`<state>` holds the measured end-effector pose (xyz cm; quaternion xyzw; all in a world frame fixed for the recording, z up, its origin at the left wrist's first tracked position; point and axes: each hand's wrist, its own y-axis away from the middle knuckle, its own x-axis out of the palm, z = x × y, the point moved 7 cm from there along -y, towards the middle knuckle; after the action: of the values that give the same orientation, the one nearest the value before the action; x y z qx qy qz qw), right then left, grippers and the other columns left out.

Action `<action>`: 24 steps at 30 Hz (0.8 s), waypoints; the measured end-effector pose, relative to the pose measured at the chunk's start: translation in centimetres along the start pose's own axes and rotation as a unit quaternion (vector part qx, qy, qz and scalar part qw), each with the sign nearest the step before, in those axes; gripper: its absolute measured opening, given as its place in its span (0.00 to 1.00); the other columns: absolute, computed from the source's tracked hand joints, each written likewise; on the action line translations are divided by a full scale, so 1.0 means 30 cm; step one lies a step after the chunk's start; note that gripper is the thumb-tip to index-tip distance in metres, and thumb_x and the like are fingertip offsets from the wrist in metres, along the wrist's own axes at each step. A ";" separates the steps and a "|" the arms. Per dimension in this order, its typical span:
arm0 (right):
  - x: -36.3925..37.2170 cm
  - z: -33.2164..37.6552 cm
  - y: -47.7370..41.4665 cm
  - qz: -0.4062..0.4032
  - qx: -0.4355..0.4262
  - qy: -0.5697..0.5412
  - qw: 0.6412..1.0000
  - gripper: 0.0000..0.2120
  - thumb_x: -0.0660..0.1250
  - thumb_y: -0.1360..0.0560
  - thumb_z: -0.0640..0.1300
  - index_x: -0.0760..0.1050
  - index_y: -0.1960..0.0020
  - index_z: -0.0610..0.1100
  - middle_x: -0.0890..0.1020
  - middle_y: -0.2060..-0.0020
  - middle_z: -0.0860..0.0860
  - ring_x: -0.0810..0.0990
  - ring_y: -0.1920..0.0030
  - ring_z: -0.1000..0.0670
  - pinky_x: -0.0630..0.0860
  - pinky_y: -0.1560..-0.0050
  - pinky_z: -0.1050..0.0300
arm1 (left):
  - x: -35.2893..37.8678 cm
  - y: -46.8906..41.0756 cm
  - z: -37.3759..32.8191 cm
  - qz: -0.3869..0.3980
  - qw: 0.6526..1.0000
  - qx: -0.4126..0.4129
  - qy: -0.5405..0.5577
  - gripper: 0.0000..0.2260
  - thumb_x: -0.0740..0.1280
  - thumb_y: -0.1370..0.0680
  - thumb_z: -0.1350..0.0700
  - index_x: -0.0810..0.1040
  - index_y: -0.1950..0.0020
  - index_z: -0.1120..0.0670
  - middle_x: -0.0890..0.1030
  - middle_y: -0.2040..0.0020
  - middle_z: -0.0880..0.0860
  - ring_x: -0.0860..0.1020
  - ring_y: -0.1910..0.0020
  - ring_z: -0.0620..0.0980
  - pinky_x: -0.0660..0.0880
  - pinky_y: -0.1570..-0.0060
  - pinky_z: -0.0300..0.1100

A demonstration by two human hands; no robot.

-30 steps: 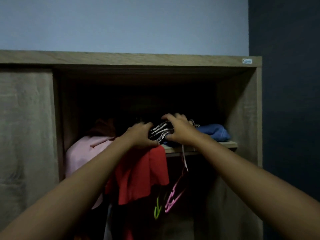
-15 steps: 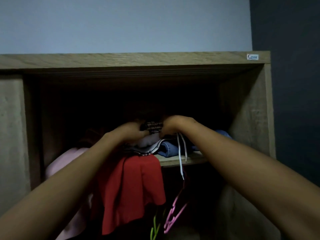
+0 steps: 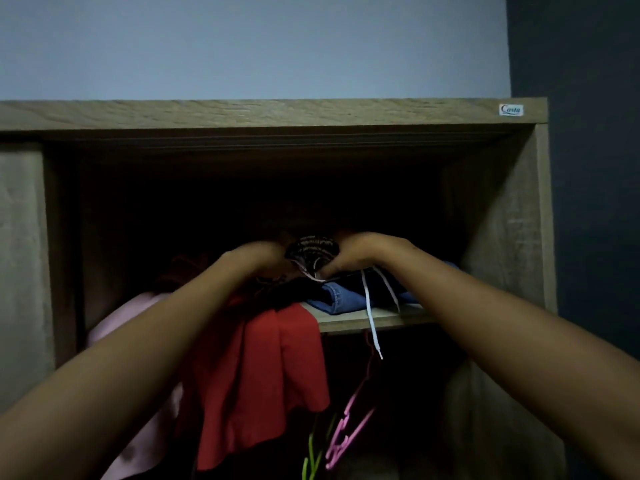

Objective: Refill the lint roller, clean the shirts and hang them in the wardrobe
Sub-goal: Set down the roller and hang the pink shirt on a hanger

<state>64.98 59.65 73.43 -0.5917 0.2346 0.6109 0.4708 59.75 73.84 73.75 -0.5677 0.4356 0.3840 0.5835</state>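
Black-and-white patterned garment (image 3: 313, 249) bunched between left grip (image 3: 258, 259) and right grip (image 3: 360, 252), both curled round it, above folded jeans (image 3: 346, 297); a second ago it sat lower, by the shelf (image 3: 381, 318) edge.

Pale blue wall (image 3: 242, 46) fills the top; dark navy wall (image 3: 588, 202) runs down the right. Small sticker (image 3: 511, 109) reads "Costa". Folded blue denim (image 3: 346, 299) lies flat. White cord (image 3: 370, 313), possibly a lace, hangs over its front edge. Pink hanger (image 3: 346, 434) and green hanger (image 3: 311, 459) hang side by side below.
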 end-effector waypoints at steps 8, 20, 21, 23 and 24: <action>-0.005 -0.051 -0.072 -0.050 0.067 0.031 0.996 0.31 0.65 0.22 0.59 0.64 0.23 0.47 0.70 0.27 0.45 0.72 0.30 0.43 0.69 0.31 0.48 | -0.048 -0.007 -0.012 -0.046 0.993 -0.055 0.098 0.20 0.60 0.15 0.51 0.70 0.26 0.58 0.76 0.32 0.58 0.76 0.35 0.59 0.72 0.45 0.44; -0.218 -0.310 0.064 -0.320 0.121 -0.127 0.931 0.19 0.55 0.16 0.43 0.65 0.26 0.41 0.69 0.28 0.39 0.70 0.29 0.40 0.66 0.32 0.51 | -0.094 -0.128 -0.309 -0.139 0.974 0.081 0.157 0.25 0.63 0.17 0.58 0.61 0.20 0.55 0.68 0.25 0.62 0.69 0.27 0.62 0.67 0.33 0.48; -0.234 -0.334 0.091 -0.344 0.115 -0.162 0.918 0.20 0.53 0.15 0.44 0.63 0.24 0.42 0.67 0.26 0.39 0.68 0.28 0.40 0.63 0.30 0.51 | -0.089 -0.122 -0.340 -0.144 0.970 0.091 0.174 0.24 0.59 0.15 0.57 0.58 0.19 0.55 0.65 0.22 0.62 0.66 0.25 0.62 0.64 0.31 0.47; -0.261 -0.375 0.124 -0.367 0.113 -0.171 0.907 0.21 0.52 0.15 0.48 0.63 0.24 0.42 0.65 0.26 0.39 0.66 0.27 0.39 0.62 0.28 0.48 | -0.045 -0.123 -0.366 -0.126 0.969 0.117 0.177 0.24 0.56 0.14 0.55 0.57 0.19 0.55 0.62 0.21 0.61 0.63 0.23 0.60 0.61 0.29 0.44; -0.261 -0.393 0.137 -0.358 0.129 -0.151 0.912 0.22 0.53 0.16 0.50 0.63 0.24 0.43 0.65 0.25 0.40 0.66 0.27 0.39 0.62 0.27 0.47 | -0.013 -0.124 -0.373 -0.106 0.973 0.133 0.154 0.25 0.58 0.15 0.56 0.56 0.18 0.54 0.60 0.20 0.59 0.62 0.22 0.59 0.58 0.28 0.43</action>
<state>66.28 45.55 77.47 -0.4710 0.0098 0.4475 0.7601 62.33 62.48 75.62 -0.5804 0.5046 0.1663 0.6171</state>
